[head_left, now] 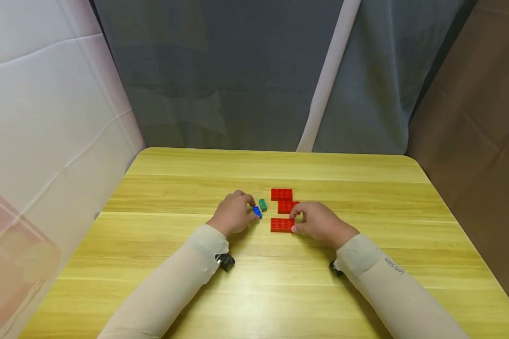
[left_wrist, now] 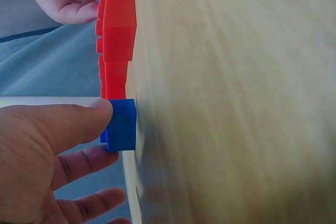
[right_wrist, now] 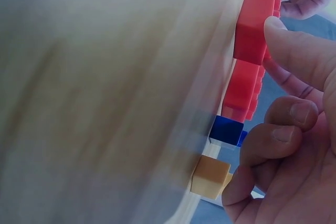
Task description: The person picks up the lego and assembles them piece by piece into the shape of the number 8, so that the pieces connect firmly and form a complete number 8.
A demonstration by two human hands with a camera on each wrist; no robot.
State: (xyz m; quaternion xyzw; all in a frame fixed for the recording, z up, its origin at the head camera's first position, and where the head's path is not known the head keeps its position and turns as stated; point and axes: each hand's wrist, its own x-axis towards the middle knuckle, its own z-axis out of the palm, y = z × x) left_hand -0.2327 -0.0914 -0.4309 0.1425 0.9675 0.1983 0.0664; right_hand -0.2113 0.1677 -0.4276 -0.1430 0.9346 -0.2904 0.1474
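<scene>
My left hand [head_left: 233,213] pinches a small blue brick [head_left: 257,213] between thumb and fingertips; the left wrist view has its thumb on this blue brick [left_wrist: 122,125], low by the tabletop. A small green brick [head_left: 263,205] lies just beyond it. To the right, three red bricks are set out one behind another. My right hand [head_left: 320,222] holds the nearest red brick [head_left: 282,225] by its right end, thumb at the near side. Part of the middle red brick [head_left: 285,206] is behind that hand's fingers. The far red brick [head_left: 282,194] lies studs up, untouched.
The right wrist view shows another blue brick [right_wrist: 226,130] and a yellow-orange brick [right_wrist: 210,176] past the red ones, hidden by the right hand in the head view. The wooden table [head_left: 280,292] has a grey curtain [head_left: 220,75] behind it and cloth walls at both sides.
</scene>
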